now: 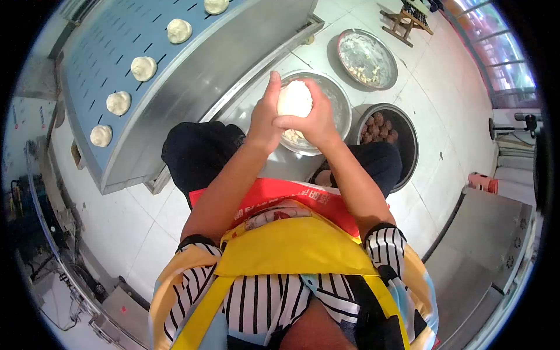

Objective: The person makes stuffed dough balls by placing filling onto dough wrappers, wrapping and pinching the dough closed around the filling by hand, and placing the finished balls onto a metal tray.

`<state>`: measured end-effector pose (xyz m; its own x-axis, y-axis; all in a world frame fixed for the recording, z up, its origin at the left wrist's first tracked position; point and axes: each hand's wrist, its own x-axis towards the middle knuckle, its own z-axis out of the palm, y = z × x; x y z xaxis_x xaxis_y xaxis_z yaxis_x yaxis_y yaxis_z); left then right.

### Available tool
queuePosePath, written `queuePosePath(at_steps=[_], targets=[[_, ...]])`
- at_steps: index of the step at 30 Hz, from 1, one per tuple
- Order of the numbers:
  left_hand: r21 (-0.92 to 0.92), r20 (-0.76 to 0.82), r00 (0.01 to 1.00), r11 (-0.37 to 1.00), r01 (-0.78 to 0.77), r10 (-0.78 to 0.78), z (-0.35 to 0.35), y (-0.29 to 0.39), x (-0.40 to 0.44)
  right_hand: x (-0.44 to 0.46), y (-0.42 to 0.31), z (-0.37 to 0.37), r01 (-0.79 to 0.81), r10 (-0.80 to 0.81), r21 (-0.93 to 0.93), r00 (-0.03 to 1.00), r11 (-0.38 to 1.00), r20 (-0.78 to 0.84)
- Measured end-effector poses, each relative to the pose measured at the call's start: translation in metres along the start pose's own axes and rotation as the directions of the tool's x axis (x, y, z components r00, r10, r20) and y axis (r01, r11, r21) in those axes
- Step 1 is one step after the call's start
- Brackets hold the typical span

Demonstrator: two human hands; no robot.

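A pale ball of dough [295, 99] sits between my two hands, above a metal basin [341, 96] on the floor. My left hand [266, 118] is curved round one side of the dough, its thumb pointing up. On the other side, the fingers of my right hand [319, 116] wrap the dough, and its thumb crosses toward my left hand. Small pale dough pieces [293, 135] show in the basin below my wrists; the hands hide part of it. Close to my right knee stands a black tub [412, 140] with several round brown lumps [378, 127] inside.
At the left, a blue slotted surface [111, 58] in a metal frame [192, 93] carries several dough buns [143, 69] in a row. Farther ahead lies a round metal pan [367, 49] with dough bits. A small stool [406, 20] stands beyond; a metal cabinet [472, 239] is at right.
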<state>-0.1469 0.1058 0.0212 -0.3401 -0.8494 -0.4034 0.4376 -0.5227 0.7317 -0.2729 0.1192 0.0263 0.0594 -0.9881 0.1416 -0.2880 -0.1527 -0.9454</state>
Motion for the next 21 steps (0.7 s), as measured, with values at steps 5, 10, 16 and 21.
queuePosePath(at_steps=[5, 10, 16, 21], targets=[[-0.209, 0.019, 1.0, 0.978, 0.028, -0.024, 0.009, 0.0, -0.007, 0.003, -0.006, 0.003, 0.068, -0.069, -0.042, 0.997, 0.997, -0.041], [-0.027, 0.118, 0.986, 0.992, 0.12, -0.116, -0.008, -0.004, -0.008, 0.0, -0.015, -0.005, -0.185, 0.159, 0.173, 0.975, 0.967, 0.156], [-0.125, 0.259, 0.961, 0.984, 0.128, -0.092, -0.016, 0.001, -0.006, 0.004, -0.016, -0.001, 0.028, -0.054, 0.214, 0.992, 0.976, 0.115], [-0.213, -0.116, 0.982, 0.969, 0.123, -0.15, 0.011, 0.006, -0.013, 0.004, -0.014, 0.011, -0.031, 0.032, -0.038, 0.999, 0.999, 0.017]])
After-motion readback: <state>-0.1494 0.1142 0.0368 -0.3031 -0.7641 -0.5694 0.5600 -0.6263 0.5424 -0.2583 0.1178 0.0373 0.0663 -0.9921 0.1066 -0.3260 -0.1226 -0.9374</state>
